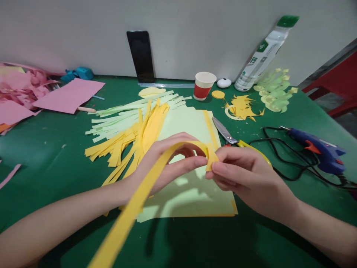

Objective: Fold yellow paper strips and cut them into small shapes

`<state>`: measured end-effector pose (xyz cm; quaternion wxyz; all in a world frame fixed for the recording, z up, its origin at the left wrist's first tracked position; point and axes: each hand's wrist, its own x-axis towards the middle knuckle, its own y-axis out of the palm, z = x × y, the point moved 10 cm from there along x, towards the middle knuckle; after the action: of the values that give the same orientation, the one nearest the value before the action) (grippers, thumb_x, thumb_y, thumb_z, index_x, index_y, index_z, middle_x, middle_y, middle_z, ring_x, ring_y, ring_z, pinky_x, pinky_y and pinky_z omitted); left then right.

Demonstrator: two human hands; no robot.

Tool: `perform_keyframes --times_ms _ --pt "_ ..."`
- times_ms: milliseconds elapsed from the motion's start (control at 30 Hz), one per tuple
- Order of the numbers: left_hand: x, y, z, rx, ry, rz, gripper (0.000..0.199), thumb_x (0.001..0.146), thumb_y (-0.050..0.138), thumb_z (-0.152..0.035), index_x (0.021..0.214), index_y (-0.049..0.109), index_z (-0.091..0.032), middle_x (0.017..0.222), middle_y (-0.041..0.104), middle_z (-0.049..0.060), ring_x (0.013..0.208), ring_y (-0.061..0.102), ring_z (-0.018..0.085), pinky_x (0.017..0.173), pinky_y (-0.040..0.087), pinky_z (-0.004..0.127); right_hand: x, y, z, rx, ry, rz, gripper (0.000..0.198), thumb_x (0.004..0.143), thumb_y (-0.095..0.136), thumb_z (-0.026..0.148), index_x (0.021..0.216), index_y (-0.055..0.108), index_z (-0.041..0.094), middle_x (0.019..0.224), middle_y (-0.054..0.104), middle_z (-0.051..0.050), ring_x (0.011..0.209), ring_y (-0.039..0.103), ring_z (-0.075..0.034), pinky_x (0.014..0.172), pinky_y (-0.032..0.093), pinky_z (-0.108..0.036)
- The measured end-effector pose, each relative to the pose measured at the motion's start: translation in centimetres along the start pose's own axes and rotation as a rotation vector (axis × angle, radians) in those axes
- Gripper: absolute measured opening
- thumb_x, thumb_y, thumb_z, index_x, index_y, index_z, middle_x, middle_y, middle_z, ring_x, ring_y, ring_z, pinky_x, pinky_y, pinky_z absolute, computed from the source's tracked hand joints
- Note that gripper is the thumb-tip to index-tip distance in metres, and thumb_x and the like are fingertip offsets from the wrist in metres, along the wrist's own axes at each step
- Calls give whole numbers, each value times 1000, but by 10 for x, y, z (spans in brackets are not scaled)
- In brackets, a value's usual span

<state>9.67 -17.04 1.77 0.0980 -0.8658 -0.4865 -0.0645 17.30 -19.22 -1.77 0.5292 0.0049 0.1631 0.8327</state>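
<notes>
As the left hand [167, 175] and right hand [248, 175] pinch a yellow strip [144, 190], a paper cup [202, 91] stands upright, its bottom hidden.

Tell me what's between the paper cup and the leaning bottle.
In the head view, a small white rounded object lies between the paper cup and the bottle, with a yellow disc nearer the camera.

From here I see the yellow strip [146, 189] go blurry, cut off at the bottom. The red chair [341, 82] is cut off too.
</notes>
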Motion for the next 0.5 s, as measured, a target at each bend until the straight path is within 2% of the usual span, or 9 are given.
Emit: perform_keyframes --times_ms 67,167,333,500 --pt "-2 2 5 -15 -29 22 17 84 54 -28 71 59 -18 79 58 -1 76 56 10 69 46 20 -4 -8 13 -187 -119 -110 16 77 62 28 65 66 18 48 42 5 44 29 -4 39 20 -19" --pt "-4 2 3 -47 21 30 31 89 42 -33 67 58 -18 80 57 0 80 55 11 78 44 22 -9 -9 30 -393 -253 -194 16 76 61 22 61 66 19 48 45 5 42 31 -4 36 20 -20" --pt "-5 -2 -5 40 59 -21 15 83 55 -24 71 63 -19 76 61 -2 75 56 9 72 45 18 -14 -1 47 -601 -393 -229 20 75 59 14 56 59 17 46 48 5 43 36 -4 38 26 -19" --pt "-6 -4 -7 22 56 -72 13 80 58 -20 69 64 -18 70 60 -2 67 55 7 66 46 19 -16 9 54 -721 -486 -201 20 78 56 11 59 56 16 47 47 6 44 36 -5 40 30 -17"
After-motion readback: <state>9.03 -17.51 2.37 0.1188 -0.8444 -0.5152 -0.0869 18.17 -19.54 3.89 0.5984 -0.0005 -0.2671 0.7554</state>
